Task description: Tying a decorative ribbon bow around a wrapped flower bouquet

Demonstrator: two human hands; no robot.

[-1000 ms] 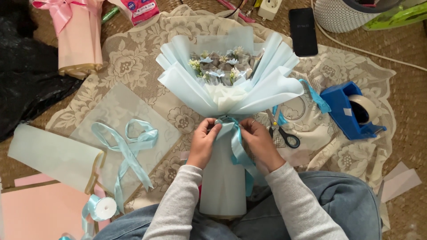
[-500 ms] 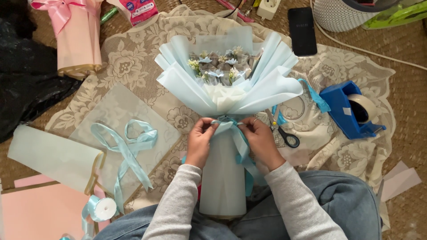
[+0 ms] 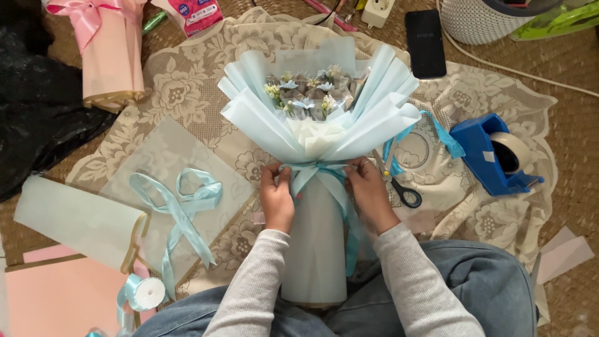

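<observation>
Tying a ribbon around a wrapped bouquet.

Lying on the lace cloth (image 3: 187, 93) and lap, long way running from knees up to the far side: pale blue bouquet (image 3: 318, 156), flowers pointing away, stem end toward the body. Already wrapped in paper; probably only the bow left. Pinching the blue ribbon (image 3: 315, 171) at the neck: left hand (image 3: 276, 196) and right hand (image 3: 368, 190), grip of both narrow, holding ribbon ends. Sitting just right: scissors (image 3: 405, 193).

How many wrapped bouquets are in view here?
2. The pale blue bouquet stands in the middle, with the left hand and right hand at its ribbon. The pink bouquet lies top left, partly cut off by the frame.
</observation>
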